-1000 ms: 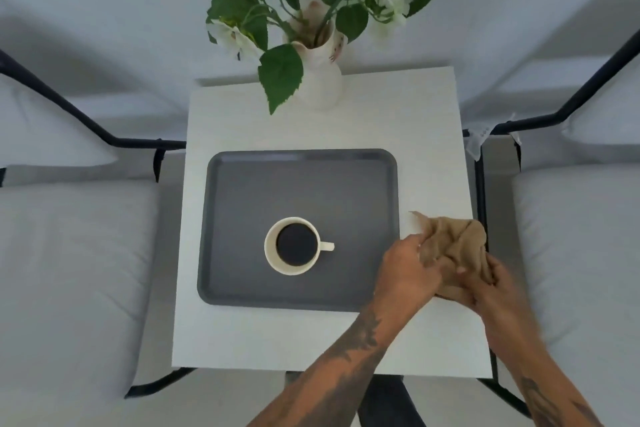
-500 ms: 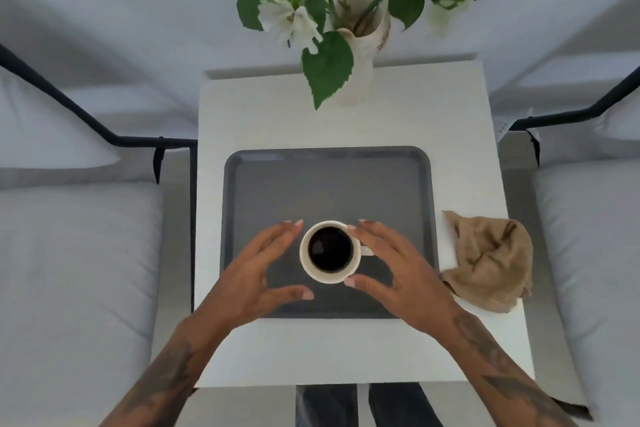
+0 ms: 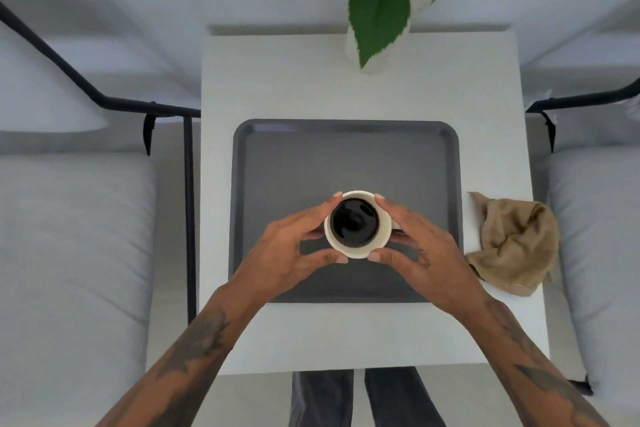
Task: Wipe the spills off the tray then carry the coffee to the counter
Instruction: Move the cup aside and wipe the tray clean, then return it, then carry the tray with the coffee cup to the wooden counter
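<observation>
A cream cup full of black coffee (image 3: pixel 355 224) is over the near middle of the grey tray (image 3: pixel 346 156), which lies on a white table (image 3: pixel 294 80). My left hand (image 3: pixel 287 250) wraps the cup's left side and my right hand (image 3: pixel 420 250) wraps its right side, covering the handle. Both hands grip the cup. Whether the cup's base touches the tray is hidden. A crumpled tan cloth (image 3: pixel 512 243) lies on the table just right of the tray.
A vase of white flowers with green leaves (image 3: pixel 381 10) stands at the table's far edge. Grey cushioned chairs with black metal arms flank the table on the left (image 3: pixel 69 236) and right (image 3: pixel 595 236). My legs show below the near edge.
The cloth was put down right of the tray. Both hands moved to the cup and have closed around it; the view has come closer.
</observation>
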Tool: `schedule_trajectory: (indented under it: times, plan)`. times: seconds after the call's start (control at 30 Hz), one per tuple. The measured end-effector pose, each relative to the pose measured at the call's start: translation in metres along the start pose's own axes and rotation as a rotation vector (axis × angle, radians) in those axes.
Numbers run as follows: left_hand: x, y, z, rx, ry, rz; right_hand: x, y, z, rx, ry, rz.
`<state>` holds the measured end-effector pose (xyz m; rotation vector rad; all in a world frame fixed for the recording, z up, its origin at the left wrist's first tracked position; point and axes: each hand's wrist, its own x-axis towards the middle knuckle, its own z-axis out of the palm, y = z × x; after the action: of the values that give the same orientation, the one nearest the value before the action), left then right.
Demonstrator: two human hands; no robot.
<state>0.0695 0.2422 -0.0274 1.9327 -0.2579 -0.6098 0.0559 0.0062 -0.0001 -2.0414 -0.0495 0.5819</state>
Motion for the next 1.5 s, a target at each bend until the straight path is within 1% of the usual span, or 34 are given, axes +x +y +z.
schedule_trajectory:
  times: [0.13, 0.4, 0.47, 0.5, 0.53, 0.63, 0.67, 0.7, 0.77, 0.83, 0.9, 0.97, 1.03, 1.17, 1.3, 1.5]
  plan:
    - [0.013, 0.006, -0.01, -0.033, 0.018, -0.011, 0.014, -0.003, -0.009, 0.06, 0.027, -0.052]
    - [0.022, 0.002, -0.013, -0.049, 0.017, -0.085, 0.03, 0.004, -0.01, 0.067, -0.02, -0.013]
    - [0.019, 0.001, -0.014, 0.034, 0.009, -0.087, 0.026, 0.006, -0.014, 0.004, -0.039, -0.012]
    - [0.015, -0.001, -0.016, 0.093, 0.04, -0.102, 0.022, 0.009, -0.018, -0.039, 0.002, 0.001]
    - [0.008, -0.004, -0.018, 0.142, 0.121, -0.136, 0.017, 0.014, -0.021, -0.076, 0.101, 0.032]
    - [-0.019, -0.023, -0.03, 0.242, 0.503, -0.252, -0.003, 0.038, -0.031, -0.196, 0.581, 0.208]
    - [-0.026, -0.03, -0.033, 0.27, 0.568, -0.3, -0.01, 0.047, -0.034, -0.265, 0.668, 0.281]
    - [-0.032, -0.036, -0.034, 0.289, 0.59, -0.347, -0.015, 0.058, -0.035, -0.321, 0.694, 0.329]
    - [-0.038, -0.044, -0.032, 0.302, 0.553, -0.405, -0.02, 0.073, -0.035, -0.337, 0.652, 0.342]
    - [-0.04, -0.047, -0.025, 0.313, 0.507, -0.399, -0.021, 0.082, -0.031, -0.295, 0.594, 0.311]
    - [-0.038, -0.048, -0.021, 0.324, 0.506, -0.384, -0.019, 0.087, -0.026, -0.268, 0.547, 0.269]
    - [-0.035, -0.049, -0.019, 0.324, 0.507, -0.409, -0.016, 0.089, -0.022, -0.274, 0.512, 0.264]
    - [-0.034, -0.05, -0.018, 0.349, 0.485, -0.432, -0.013, 0.091, -0.022, -0.27, 0.502, 0.274]
    - [-0.032, -0.053, -0.018, 0.401, 0.452, -0.421, -0.01, 0.094, -0.023, -0.293, 0.486, 0.251]
    - [-0.028, -0.055, -0.019, 0.378, 0.439, -0.441, -0.008, 0.096, -0.027, -0.293, 0.463, 0.216]
    - [-0.029, -0.056, -0.018, 0.339, 0.417, -0.42, -0.009, 0.099, -0.034, -0.297, 0.394, 0.17]
